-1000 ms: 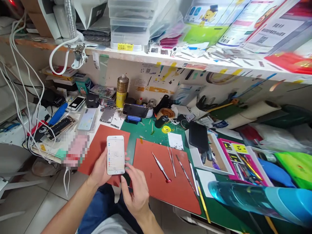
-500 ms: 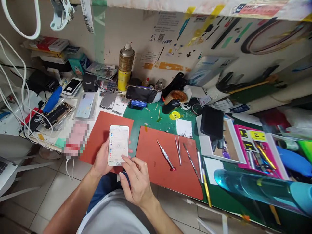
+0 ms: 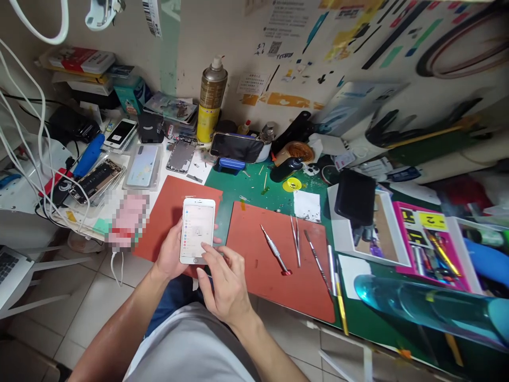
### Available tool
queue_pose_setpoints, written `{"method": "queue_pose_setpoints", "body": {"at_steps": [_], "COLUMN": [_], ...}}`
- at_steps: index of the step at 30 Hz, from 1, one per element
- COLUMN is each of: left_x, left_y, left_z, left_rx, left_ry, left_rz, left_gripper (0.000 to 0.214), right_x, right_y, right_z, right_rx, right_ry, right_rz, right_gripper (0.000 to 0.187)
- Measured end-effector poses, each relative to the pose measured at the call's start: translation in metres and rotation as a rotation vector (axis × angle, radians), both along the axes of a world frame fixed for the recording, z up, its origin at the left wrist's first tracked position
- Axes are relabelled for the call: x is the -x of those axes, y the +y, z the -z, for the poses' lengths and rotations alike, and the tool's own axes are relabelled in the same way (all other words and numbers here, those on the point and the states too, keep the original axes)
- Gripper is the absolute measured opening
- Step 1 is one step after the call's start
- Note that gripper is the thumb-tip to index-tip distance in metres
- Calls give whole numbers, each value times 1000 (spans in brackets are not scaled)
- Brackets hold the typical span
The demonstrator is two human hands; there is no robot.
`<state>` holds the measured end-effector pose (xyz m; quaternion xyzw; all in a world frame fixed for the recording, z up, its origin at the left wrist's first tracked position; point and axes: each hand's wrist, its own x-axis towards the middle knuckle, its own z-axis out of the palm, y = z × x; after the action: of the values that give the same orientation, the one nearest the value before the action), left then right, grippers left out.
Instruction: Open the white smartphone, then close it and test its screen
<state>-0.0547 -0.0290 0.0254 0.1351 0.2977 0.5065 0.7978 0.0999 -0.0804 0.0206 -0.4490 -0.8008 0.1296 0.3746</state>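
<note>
A white smartphone (image 3: 198, 228) with a lit list on its screen rests upright in my left hand (image 3: 170, 253), whose fingers wrap behind it and show at its right edge. My right hand (image 3: 228, 281) hovers over the lower right of the phone, fingers apart, with the index fingertip at the screen. It holds nothing. To the right, on a red-brown mat (image 3: 274, 286), lie a screwdriver (image 3: 274, 249) with a red end, tweezers (image 3: 296, 241) and a thin metal pry tool (image 3: 317, 260).
A second red mat (image 3: 167, 204) lies behind the phone. Opened phone parts (image 3: 97, 180) and a spray can (image 3: 212, 101) stand at the back left. White trays (image 3: 369, 254) and a blue water bottle (image 3: 429, 305) sit on the right. Cables (image 3: 42, 122) hang at left.
The view has shifted slightly, so the bench appears a little further right. My right index finger has moved up the screen slightly. The phone stays in my left hand.
</note>
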Motion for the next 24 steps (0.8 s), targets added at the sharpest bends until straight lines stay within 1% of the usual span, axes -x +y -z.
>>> {"method": "queue_pose_setpoints", "body": {"at_steps": [6, 11, 17, 24], "left_x": [1, 1, -1, -1], "left_y": [-2, -2, -2, -2], "left_z": [3, 2, -1, -1], "left_rx": [4, -11, -22, -22], "left_ry": [-25, -27, -25, -16], "left_rz": [-7, -11, -8, -17], "left_gripper": [57, 57, 55, 55], "right_x": [1, 0, 2, 2], "right_y": [1, -4, -6, -9], "right_z": [-1, -2, -2, 1], "right_rx": [-35, -78, -43, -48], "right_ry": [27, 50, -2, 8], "right_rz": [9, 1, 1, 3], "right_gripper": [33, 27, 25, 30]}}
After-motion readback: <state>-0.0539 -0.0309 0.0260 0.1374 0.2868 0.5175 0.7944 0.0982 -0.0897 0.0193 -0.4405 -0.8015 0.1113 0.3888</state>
